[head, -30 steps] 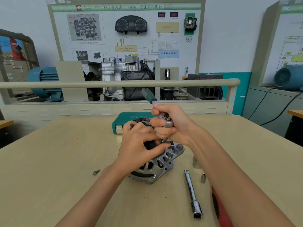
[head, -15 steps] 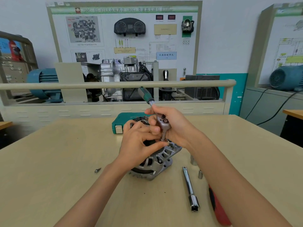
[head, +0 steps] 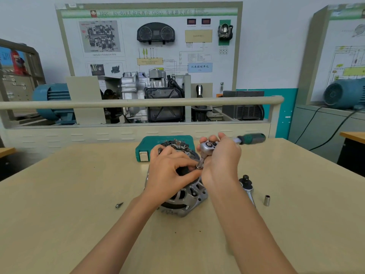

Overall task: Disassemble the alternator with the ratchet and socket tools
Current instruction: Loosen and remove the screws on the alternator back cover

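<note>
Alternator (head: 183, 196) sits on tabletop (head: 69, 194) near center, a bit toward far edge, finned alu housing facing the near edge, black rear electronics end up and away. L hand (head: 169, 175) lies over top of alternator, fingers curled; thumb + index pinch round the socket tip (head: 199, 166) at the housing's upper right. R hand (head: 221, 161) grips ratchet (head: 209, 146) at its chrome head, fingers wrapped round head/neck, fingertips bunched together at top. Ratchet's green/black handle (head: 250, 139) sticks out to the right, roughly level, blurred. Short shaft runs from ratchet head down to socket; can't tell if socket is seated on a bolt, hands hide it.

Teal tool case (head: 144, 147) just behind alternator toward far edge, latch facing the camera. Loose bolt (head: 119, 205) on tabletop left of alternator, well apart from it. Right of alternator: second chrome tool w/ black knob (head: 246, 184), mostly hidden by R forearm, and small loose socket (head: 266, 200) standing upright further right. Behind the table: trainer board w/ gauge cluster (head: 156, 33), cutaway gearbox (head: 150, 95), blue motor (head: 51, 99).
</note>
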`<state>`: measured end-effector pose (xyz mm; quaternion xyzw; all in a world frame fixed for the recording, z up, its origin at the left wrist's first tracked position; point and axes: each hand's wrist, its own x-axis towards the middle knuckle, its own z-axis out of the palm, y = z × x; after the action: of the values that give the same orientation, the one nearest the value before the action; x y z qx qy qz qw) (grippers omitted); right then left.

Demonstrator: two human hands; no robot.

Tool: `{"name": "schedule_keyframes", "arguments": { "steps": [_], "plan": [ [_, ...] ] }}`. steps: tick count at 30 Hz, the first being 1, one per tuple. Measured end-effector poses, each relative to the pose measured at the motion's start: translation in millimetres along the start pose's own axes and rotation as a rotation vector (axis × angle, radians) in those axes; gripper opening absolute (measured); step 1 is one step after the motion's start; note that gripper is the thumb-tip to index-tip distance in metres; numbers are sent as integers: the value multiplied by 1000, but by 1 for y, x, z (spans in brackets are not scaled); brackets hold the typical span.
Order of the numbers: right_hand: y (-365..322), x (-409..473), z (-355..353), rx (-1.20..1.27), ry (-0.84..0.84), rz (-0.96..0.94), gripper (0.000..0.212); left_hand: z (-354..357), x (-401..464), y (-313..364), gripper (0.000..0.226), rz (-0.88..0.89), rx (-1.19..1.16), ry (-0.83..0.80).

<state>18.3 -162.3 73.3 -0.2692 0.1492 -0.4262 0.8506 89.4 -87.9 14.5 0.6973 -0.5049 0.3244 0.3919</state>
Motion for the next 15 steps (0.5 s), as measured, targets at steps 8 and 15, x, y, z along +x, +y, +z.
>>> {"name": "schedule_keyframes", "arguments": {
  "steps": [8,15],
  "plan": [
    [4,7,4,-42,-40,-55,25,1,0,2,30,21,29,14],
    [-2,16,2,-74,-204,84,24,4,-1,-1,27,36,46,29]
  ]
}}
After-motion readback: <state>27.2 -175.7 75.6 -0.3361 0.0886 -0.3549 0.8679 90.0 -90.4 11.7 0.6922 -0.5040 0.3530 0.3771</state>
